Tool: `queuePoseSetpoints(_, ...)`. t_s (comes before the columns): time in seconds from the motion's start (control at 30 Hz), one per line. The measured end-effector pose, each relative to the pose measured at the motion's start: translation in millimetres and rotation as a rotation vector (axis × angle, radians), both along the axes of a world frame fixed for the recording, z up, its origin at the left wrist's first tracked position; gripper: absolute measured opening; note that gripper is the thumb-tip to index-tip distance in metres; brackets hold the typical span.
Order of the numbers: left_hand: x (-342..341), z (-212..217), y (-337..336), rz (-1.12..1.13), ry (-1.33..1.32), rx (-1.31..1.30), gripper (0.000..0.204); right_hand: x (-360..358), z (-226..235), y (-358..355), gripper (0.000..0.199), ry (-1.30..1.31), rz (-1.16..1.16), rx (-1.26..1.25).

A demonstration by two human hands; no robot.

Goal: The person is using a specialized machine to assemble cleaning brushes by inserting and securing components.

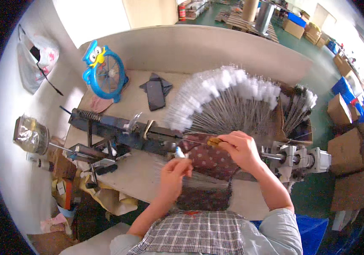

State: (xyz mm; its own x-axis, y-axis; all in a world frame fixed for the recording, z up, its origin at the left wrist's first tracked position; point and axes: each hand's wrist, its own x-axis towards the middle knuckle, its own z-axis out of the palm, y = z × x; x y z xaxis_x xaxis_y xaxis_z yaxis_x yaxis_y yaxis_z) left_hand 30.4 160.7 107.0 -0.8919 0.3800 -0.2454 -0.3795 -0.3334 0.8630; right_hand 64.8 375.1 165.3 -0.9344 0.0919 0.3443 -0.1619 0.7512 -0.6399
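Note:
My left hand point(176, 173) is closed in a pinch at the near side of the dark machine bar point(126, 135). From its fingertips rises a small white piece with a bluish tip point(179, 153), too blurred to name. To the right, my right hand point(242, 149) grips a yellowish-brown piece point(213, 141) between thumb and fingers. A thin wire point(192, 140) runs left from that piece toward the bar's end. Below both hands lies a dark red polka-dot cloth point(211, 160). Just beyond, many wire-stemmed brushes with white bristle heads point(233, 80) lie fanned out.
A blue cartoon-shaped fan point(107, 76) and a phone point(155, 94) stand at the back left. A box of brushes point(299, 112) sits at the right, behind a motor with a shaft point(303, 159). A low wall point(182, 46) edges the bench. Cardboard boxes point(350, 155) are stacked at far right.

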Motion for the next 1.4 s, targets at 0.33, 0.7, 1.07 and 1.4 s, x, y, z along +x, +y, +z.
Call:
queuePoseSetpoints(0.33, -4.7, -6.0, 73.6, -0.207, 0.175, -0.143, 0.015, 14.6, -11.4, 29.8, 0.021, -0.177, 0.003, -0.513)
queuePoseSetpoints(0.7, -13.6, 1.0, 47.4, 0.185, -0.069, 0.043, 0.014, -10.8, 0.6, -0.6, 0.014, 0.146, 0.084, 0.033)
queuePoseSetpoints(1.07, -17.1, -3.5, 38.2, 0.059, -0.073, 0.101, 0.021, -40.5, -6.3, -23.5, 0.017, -0.045, 0.126, 0.117)
queuePoseSetpoints(1.4, -19.2, 9.5, 42.6, 0.061, -0.216, 0.151, 0.051, -31.4, -2.0, -42.9, 0.028, 0.068, 0.022, 0.130)
